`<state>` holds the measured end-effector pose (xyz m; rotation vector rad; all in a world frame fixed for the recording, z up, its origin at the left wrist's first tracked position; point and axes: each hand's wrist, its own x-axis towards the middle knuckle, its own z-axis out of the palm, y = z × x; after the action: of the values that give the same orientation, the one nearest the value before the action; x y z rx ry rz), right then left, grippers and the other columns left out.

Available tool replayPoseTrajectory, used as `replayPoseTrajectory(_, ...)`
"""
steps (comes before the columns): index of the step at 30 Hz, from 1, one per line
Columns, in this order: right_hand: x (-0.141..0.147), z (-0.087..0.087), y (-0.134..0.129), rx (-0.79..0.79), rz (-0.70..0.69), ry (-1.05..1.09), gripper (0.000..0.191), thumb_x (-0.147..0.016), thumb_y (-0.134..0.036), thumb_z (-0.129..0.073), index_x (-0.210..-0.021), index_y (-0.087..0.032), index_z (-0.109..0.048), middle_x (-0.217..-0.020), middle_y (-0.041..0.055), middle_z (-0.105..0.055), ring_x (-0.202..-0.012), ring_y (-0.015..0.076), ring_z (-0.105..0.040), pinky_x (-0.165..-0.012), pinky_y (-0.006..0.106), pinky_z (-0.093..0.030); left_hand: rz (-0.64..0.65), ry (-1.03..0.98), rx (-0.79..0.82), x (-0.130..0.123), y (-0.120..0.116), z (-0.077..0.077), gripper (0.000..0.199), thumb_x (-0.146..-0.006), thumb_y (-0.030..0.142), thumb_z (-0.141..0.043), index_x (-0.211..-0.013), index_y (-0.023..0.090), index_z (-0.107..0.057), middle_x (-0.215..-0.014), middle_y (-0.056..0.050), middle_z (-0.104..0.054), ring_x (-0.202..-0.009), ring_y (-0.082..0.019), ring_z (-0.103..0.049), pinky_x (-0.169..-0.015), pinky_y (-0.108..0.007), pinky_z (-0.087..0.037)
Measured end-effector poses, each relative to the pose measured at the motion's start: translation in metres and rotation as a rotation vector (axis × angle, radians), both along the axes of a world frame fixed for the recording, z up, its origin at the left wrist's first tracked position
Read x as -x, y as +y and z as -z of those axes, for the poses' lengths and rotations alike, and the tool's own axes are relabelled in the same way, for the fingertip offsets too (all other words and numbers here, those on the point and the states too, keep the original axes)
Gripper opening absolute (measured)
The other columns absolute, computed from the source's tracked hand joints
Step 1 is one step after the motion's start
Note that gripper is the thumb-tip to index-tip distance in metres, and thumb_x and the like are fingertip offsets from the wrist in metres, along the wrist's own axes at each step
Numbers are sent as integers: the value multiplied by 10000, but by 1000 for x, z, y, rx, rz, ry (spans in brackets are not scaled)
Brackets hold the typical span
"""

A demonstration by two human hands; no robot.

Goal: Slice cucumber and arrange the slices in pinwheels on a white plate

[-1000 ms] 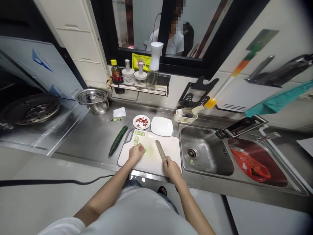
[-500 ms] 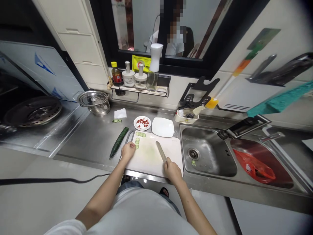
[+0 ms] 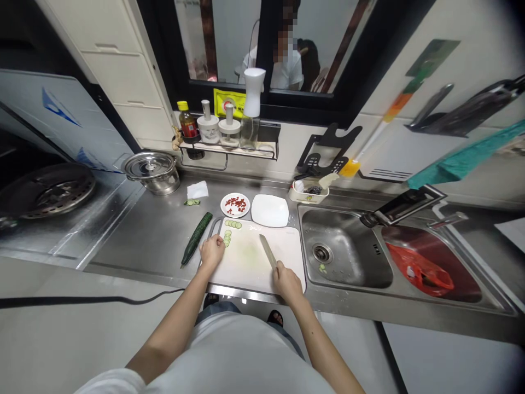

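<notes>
My right hand (image 3: 287,281) is wrapped round the handle of a knife (image 3: 268,251), whose blade lies over the white cutting board (image 3: 262,273). At the board's left edge, my left hand (image 3: 212,252) has its fingers drawn together beside a short column of cucumber slices (image 3: 227,237); what its fingertips hold, if anything, is too small to make out. A row of slices (image 3: 233,224) lies at the board's upper left corner. The dark green cucumber (image 3: 197,239) rests on the counter left of the board. Behind it are a plate of chopped red pieces (image 3: 235,205) and a white plate (image 3: 269,210).
On the right is the steel sink (image 3: 348,251), with a red bag (image 3: 422,271) in its second basin. A lidded pot (image 3: 151,172) stands at the back left. Jars line the wall rack (image 3: 233,149). Behind the window a person (image 3: 287,65) is visible.
The whole view has shifted slightly. My left hand's fingers are still by the column of slices, which lie closer together. The knife stays in my right hand in about the same place.
</notes>
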<state>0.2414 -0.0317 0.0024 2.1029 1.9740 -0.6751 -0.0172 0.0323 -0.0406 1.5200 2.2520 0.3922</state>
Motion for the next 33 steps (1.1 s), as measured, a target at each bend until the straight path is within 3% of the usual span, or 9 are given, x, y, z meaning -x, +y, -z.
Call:
replayPoseTrajectory(8,1,-2,0,-4,-4,-3,326,-992,-249,-263,-1164,-169,-529,-931,120,-693,-870,204,-661,-694,275,-393,0,-17,-25,-4,8,-7,193,-845,301,-528,-966,260,-672,-1000,-40,-704,-1019,-234,-605,-866,-322,-400)
replayPoseTrajectory(20,5,-5,2,27,-61,-43,330,-989,-214,-280,-1221,-152,-507,-947,146,-691,-906,216,-667,-728,281,-422,169,75,-13,-38,54,-22,400,-843,263,-520,-1233,267,-611,-1206,-101,-631,-1152,-284,-517,-976,-408,-342)
replayPoseTrajectory(27,5,-6,3,33,-69,-51,330,-988,-216,-283,-1199,-144,-527,-952,163,-697,-914,232,-673,-724,294,-437,244,141,9,-42,64,-22,326,-874,272,-473,-1137,219,-658,-1160,-131,-625,-1114,-274,-517,-933,-385,-347)
replayPoseTrajectory(33,4,-7,4,38,-64,-43,328,-983,-210,-288,-1190,-142,-534,-958,162,-700,-917,235,-674,-730,301,-445,225,96,-10,-43,70,-16,264,-844,202,-509,-1066,227,-650,-1131,-100,-644,-1099,-256,-532,-921,-360,-360)
